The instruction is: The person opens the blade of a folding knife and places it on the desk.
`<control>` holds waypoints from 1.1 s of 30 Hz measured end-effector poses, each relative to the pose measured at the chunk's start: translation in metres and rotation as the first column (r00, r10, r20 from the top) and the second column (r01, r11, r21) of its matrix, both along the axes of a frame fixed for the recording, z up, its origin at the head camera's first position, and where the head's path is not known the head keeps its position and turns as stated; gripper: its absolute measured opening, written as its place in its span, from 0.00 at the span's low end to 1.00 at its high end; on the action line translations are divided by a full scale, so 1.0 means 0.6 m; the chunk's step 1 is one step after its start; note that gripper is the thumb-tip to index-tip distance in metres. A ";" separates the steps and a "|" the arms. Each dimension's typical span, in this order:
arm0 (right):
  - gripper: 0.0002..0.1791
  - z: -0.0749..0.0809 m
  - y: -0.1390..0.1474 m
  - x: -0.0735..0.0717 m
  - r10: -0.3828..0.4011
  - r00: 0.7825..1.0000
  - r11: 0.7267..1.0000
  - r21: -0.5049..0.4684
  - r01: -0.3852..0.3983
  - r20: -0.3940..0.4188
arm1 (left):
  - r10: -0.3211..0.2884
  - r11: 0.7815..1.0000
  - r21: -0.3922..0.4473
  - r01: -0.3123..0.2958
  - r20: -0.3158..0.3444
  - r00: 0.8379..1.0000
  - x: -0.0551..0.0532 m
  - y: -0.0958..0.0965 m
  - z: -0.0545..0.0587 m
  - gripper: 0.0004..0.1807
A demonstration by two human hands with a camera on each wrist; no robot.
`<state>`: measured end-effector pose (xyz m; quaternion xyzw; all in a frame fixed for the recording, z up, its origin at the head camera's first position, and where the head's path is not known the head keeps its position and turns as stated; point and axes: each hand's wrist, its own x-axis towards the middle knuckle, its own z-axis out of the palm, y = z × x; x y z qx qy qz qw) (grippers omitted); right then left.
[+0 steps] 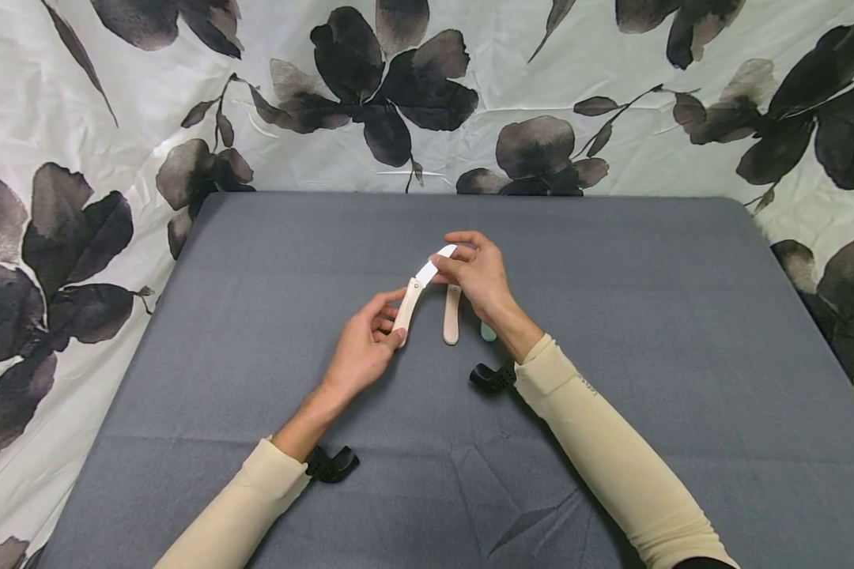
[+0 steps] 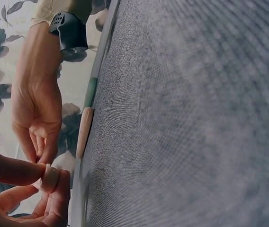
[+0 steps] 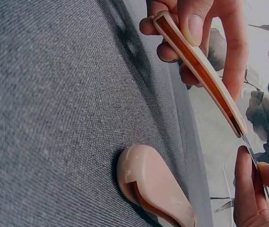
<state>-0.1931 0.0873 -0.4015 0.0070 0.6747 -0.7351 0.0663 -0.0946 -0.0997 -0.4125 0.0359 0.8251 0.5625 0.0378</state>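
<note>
Cream sleeves (image 1: 605, 454) come in from the near side over the grey counter (image 1: 655, 316). The left hand (image 1: 361, 348) grips a folding knife (image 1: 414, 289) by its pale handle (image 1: 406, 310), above the middle of the counter. To its right lie a green handle (image 1: 488, 333), partly hidden by the right wrist (image 1: 521, 335), and a pink handle (image 1: 451, 320). Farther on, the right hand (image 1: 482, 278) pinches the knife's extended blade (image 1: 426, 273). Past the far edge is a floral cloth (image 1: 391, 87).
</note>
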 end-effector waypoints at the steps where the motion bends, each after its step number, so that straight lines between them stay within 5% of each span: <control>1: 0.29 0.000 0.000 0.000 0.002 1.000 1.000 0.006 -0.002 0.000 | -0.001 1.000 -0.002 0.001 0.000 1.000 0.000 0.000 -0.001 0.31; 23: 0.27 0.006 -0.004 -0.006 0.001 1.000 0.992 0.126 0.001 -0.020 | -0.045 0.999 0.010 0.045 0.007 0.999 -0.002 0.001 0.002 0.31; 33: 0.26 0.003 -0.002 -0.005 0.035 0.999 0.989 0.142 -0.031 -0.025 | -0.041 0.997 -0.057 0.043 0.025 0.999 -0.001 -0.001 0.004 0.32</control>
